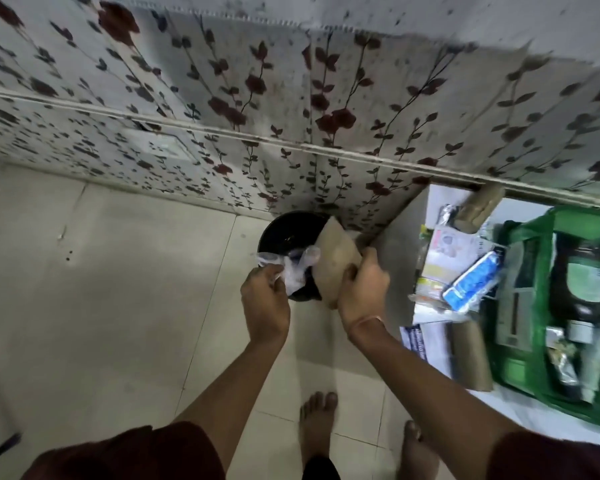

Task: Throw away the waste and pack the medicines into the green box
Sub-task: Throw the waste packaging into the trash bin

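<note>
A black round bin [284, 233] stands on the tiled floor against the flowered wall. My left hand [265, 299] is shut on a crumpled clear plastic wrapper [297, 270] held over the bin's mouth. My right hand [362, 289] grips a brown paper bag [336, 258], tilted above the bin's right side. At the right, the green box [534, 289] lies open on a white table [437, 202], with a dark bottle [582, 282] and small packets inside. Medicine packs [447, 251] and a blue-white strip [473, 282] lie beside it.
A brown paper roll [470, 355] and leaflets [420, 337] lie at the table's near edge. Another brown bundle [478, 207] sits at the table's far edge by the wall. My bare feet [317, 427] stand on pale floor tiles below the bin.
</note>
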